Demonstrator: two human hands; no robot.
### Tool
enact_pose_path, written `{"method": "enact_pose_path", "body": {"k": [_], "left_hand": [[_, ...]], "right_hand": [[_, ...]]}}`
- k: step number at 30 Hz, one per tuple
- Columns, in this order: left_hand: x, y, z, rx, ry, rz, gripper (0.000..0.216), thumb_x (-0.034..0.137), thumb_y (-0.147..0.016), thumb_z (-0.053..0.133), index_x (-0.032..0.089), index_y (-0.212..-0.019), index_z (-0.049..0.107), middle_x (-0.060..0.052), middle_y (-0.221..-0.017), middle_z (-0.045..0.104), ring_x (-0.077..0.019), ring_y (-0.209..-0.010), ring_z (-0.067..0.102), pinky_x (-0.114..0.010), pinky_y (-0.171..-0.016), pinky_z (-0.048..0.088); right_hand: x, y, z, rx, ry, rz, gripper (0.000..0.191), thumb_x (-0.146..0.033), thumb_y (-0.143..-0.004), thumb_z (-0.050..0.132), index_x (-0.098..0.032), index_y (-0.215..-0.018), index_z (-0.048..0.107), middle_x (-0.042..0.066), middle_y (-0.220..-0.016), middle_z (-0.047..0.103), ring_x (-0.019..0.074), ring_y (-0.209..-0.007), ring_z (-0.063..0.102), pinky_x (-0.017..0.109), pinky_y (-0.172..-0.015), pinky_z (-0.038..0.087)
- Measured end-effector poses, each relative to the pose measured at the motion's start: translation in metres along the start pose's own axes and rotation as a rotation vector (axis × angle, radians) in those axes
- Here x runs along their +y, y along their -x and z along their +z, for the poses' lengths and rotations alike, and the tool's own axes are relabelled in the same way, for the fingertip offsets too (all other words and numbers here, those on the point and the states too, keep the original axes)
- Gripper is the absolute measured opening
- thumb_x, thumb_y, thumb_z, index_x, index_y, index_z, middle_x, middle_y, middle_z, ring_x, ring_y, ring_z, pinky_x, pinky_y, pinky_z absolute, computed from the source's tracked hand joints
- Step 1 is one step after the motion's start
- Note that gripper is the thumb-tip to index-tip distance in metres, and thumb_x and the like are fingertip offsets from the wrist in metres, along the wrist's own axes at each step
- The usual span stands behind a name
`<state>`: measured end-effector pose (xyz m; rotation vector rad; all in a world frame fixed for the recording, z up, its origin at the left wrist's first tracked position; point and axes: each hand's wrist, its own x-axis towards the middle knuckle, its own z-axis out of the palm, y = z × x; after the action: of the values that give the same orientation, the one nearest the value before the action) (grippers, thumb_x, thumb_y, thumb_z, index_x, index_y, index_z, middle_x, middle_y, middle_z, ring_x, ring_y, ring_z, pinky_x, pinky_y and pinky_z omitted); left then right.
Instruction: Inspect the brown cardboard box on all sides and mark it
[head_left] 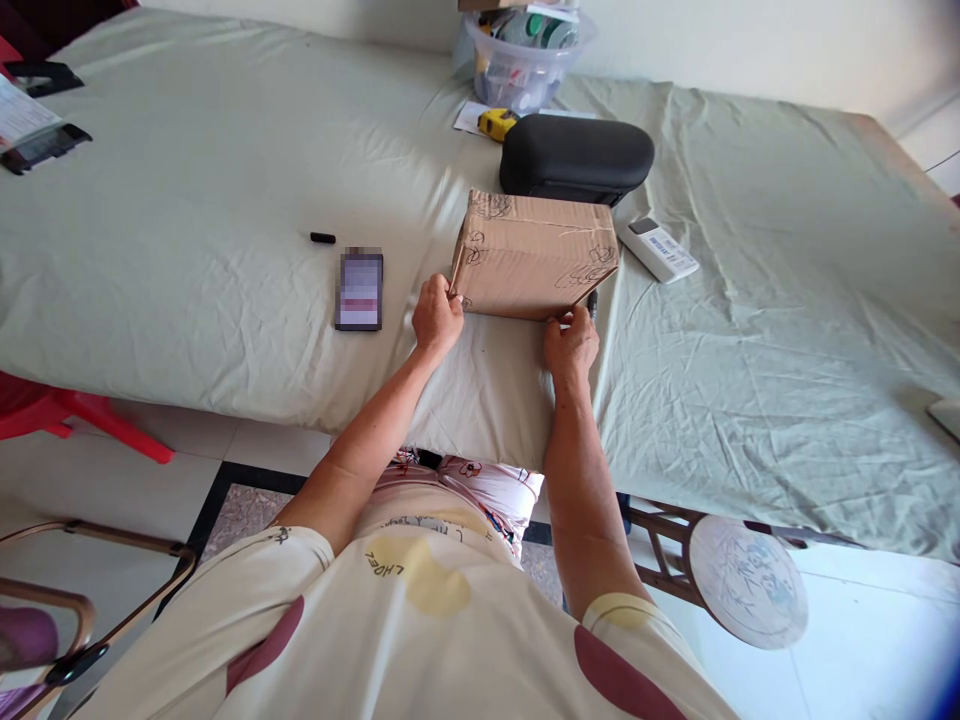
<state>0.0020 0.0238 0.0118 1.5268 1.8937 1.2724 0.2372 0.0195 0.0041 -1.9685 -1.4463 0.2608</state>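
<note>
A brown cardboard box (536, 255) with black pen scribbles on it stands on the cloth-covered table in front of me. My left hand (439, 318) is closed on its near left corner. At the near right lower corner, my right hand (571, 345) pinches the box's edge with bent fingers. A dark pen (592, 304) shows just beyond the right hand, partly hidden. Left of the box lie a phone (359, 290) with its screen lit and a small black pen cap (323, 238).
Behind the box sits a black hard case (576, 158), with a yellow tape measure (497, 124) and a clear plastic tub (521, 70) of items beyond. A white device (660, 250) lies to the right. A round stool (748, 580) and a red plastic chair (90, 415) stand below the table edge (480, 440).
</note>
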Motion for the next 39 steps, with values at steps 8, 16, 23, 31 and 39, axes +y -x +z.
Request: {"method": "enact_pose_path", "body": {"k": [8, 16, 23, 31, 39], "left_hand": [[0.015, 0.003, -0.011, -0.030, -0.128, -0.055, 0.028, 0.013, -0.094, 0.071, 0.026, -0.088, 0.048, -0.005, -0.107, 0.070, -0.0235, -0.104, 0.070, -0.039, -0.094, 0.059], [0.013, 0.006, -0.005, 0.036, -0.117, 0.063, 0.020, 0.022, -0.094, 0.075, 0.026, -0.095, 0.055, -0.005, -0.102, 0.071, -0.0223, -0.099, 0.071, -0.035, -0.090, 0.058], [0.007, 0.008, -0.001, 0.142, -0.027, 0.230, 0.040, 0.063, -0.102, 0.059, 0.024, -0.106, 0.058, -0.007, -0.105, 0.068, -0.0247, -0.107, 0.071, -0.037, -0.095, 0.058], [0.009, 0.002, -0.011, 0.122, 0.103, 0.275, 0.054, 0.076, -0.100, 0.049, 0.025, -0.081, 0.049, -0.006, -0.089, 0.058, -0.0216, -0.096, 0.063, -0.036, -0.096, 0.054], [0.012, -0.001, -0.014, 0.106, 0.087, 0.212, 0.048, 0.065, -0.104, 0.054, 0.024, -0.080, 0.049, -0.004, -0.092, 0.055, -0.0199, -0.094, 0.060, -0.032, -0.088, 0.050]], "right_hand": [[0.004, -0.001, 0.003, 0.005, -0.008, -0.007, 0.022, -0.028, -0.086, 0.052, -0.023, -0.105, 0.061, 0.014, -0.111, 0.073, 0.0254, -0.094, 0.061, 0.048, -0.093, 0.048], [0.009, -0.003, 0.006, 0.018, -0.038, -0.024, 0.024, -0.028, -0.086, 0.052, -0.023, -0.108, 0.059, 0.012, -0.110, 0.069, 0.0258, -0.097, 0.059, 0.049, -0.094, 0.048], [0.011, -0.003, 0.011, 0.061, -0.039, -0.041, 0.022, -0.029, -0.090, 0.052, -0.022, -0.110, 0.060, 0.012, -0.110, 0.065, 0.0284, -0.102, 0.060, 0.052, -0.097, 0.050], [0.004, -0.002, 0.003, -0.004, 0.013, 0.030, 0.025, -0.018, -0.083, 0.050, -0.021, -0.105, 0.062, 0.012, -0.106, 0.066, 0.0252, -0.095, 0.059, 0.047, -0.093, 0.049], [0.003, -0.001, 0.000, -0.005, 0.017, 0.013, 0.023, -0.017, -0.081, 0.048, -0.022, -0.101, 0.058, 0.011, -0.100, 0.066, 0.0258, -0.094, 0.058, 0.048, -0.094, 0.050]]}}
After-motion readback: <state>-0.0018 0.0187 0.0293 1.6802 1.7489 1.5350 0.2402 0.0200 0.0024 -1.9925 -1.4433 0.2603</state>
